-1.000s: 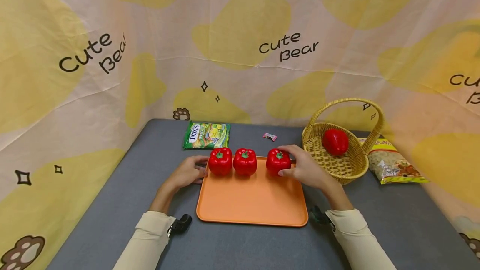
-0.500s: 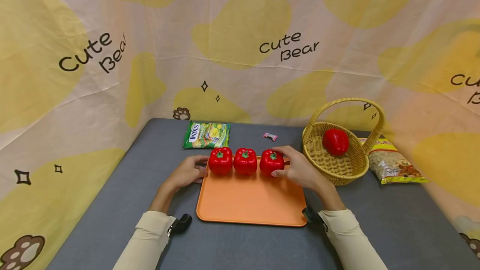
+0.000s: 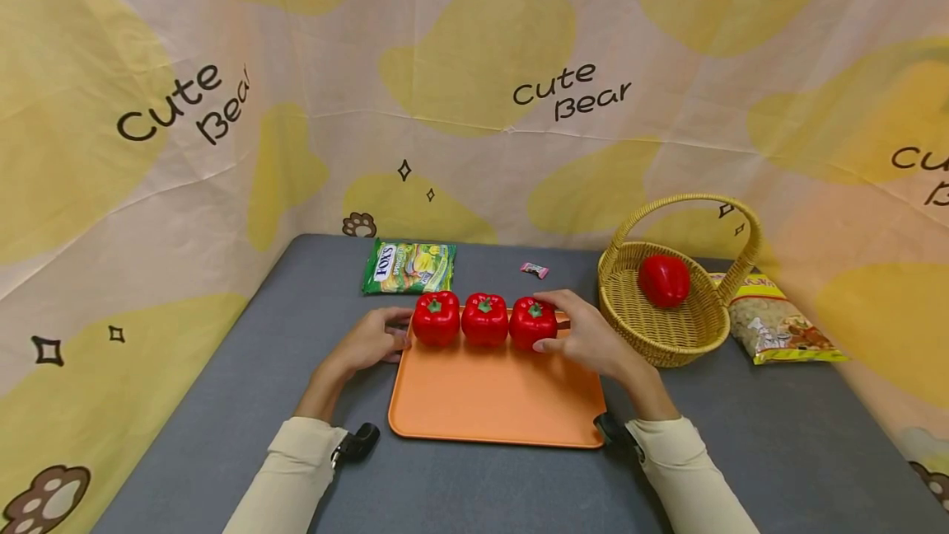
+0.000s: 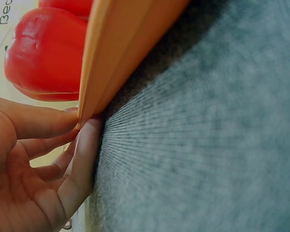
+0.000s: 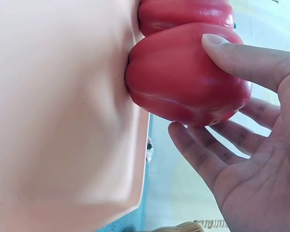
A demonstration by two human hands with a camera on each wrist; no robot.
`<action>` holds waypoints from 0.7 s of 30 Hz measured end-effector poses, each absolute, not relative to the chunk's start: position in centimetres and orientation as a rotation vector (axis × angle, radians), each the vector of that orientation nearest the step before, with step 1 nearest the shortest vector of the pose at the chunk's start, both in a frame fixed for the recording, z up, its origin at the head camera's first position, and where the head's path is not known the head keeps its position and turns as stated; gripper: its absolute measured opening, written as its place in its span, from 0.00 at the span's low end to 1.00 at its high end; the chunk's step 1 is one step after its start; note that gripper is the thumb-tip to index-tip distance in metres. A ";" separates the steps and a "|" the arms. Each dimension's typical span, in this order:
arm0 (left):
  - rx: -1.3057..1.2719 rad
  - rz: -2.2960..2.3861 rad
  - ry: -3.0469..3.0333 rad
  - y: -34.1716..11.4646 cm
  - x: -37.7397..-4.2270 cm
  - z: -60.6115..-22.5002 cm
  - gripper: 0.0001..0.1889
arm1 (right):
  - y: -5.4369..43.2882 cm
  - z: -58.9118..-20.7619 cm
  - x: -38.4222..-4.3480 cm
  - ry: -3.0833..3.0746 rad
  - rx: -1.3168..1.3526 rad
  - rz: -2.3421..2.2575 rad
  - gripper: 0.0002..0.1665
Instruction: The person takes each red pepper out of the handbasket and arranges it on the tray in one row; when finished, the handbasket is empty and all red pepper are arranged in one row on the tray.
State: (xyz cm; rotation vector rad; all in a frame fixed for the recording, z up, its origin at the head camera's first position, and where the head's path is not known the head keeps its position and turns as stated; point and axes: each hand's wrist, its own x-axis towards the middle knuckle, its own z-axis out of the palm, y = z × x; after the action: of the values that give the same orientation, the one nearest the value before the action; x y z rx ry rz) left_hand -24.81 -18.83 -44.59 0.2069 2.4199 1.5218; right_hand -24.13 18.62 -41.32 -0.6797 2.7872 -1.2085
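Observation:
Three red bell peppers stand in a row along the far edge of an orange tray (image 3: 497, 398): a left one (image 3: 436, 319), a middle one (image 3: 485, 320) and a right one (image 3: 532, 324). My left hand (image 3: 371, 341) pinches the tray's left rim, thumb above and fingers at its outer side, as the left wrist view shows for the hand (image 4: 43, 169). My right hand (image 3: 589, 340) holds the right pepper from its right side. In the right wrist view the thumb lies on that pepper (image 5: 183, 72) and the fingers curve round its far side.
A yellow wicker basket (image 3: 663, 334) with another red bell pepper (image 3: 663, 281) stands right of the tray. Beside it lies a yellow-labelled bag (image 3: 774, 320). Behind the tray are a green Fox's candy packet (image 3: 410, 268) and a small pink wrapped sweet (image 3: 534, 270).
My right hand has slid the right bell pepper leftward along the tray, closing the gap to the middle pepper. The left hand and the tray have stayed in place.

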 end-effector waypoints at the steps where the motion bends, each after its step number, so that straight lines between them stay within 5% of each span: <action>1: 0.208 1.523 2.417 -18.8 -24.8 -44.6 0.27 | 18.6 -41.3 -24.1 2.786 -0.679 -1.208 0.45; 21: 0.189 1.521 2.422 -18.8 -24.8 -44.6 0.27 | 19.1 -41.4 -24.0 2.774 -0.675 -1.258 0.43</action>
State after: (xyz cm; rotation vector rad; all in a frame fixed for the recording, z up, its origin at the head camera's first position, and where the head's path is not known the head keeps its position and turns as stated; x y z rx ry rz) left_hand -24.77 -18.80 -44.65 0.1891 2.4220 1.5210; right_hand -24.01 19.09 -41.41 -0.6752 2.7736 -1.2580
